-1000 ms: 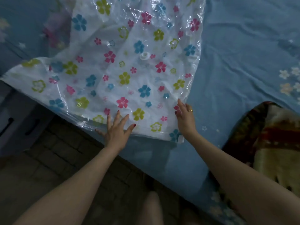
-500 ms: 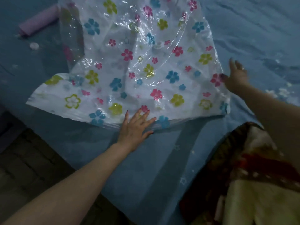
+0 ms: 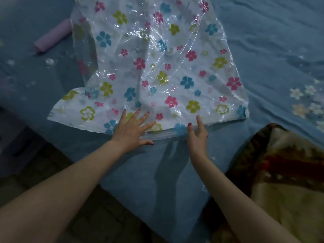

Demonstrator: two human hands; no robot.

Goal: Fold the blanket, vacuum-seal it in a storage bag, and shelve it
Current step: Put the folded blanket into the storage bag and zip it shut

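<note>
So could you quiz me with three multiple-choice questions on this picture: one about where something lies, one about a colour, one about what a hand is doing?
1. Where does the folded blanket lie relative to the storage bag?
A. Inside it
B. To its near right, outside it
C. On top of it

2. What colour is the bed sheet under the bag?
A. Blue
B. Red
C. Plain white

3. What is the left hand doing?
A. Gripping the blanket
B. Hanging off the bed
C. Lying flat, fingers spread, on the bag's near edge

Answers: 1 B, the blanket sits on the sheet at lower right, apart from the bag. 2 A, blue cloth shows all round the bag. 3 C, its straight fingers rest on the plastic.
</note>
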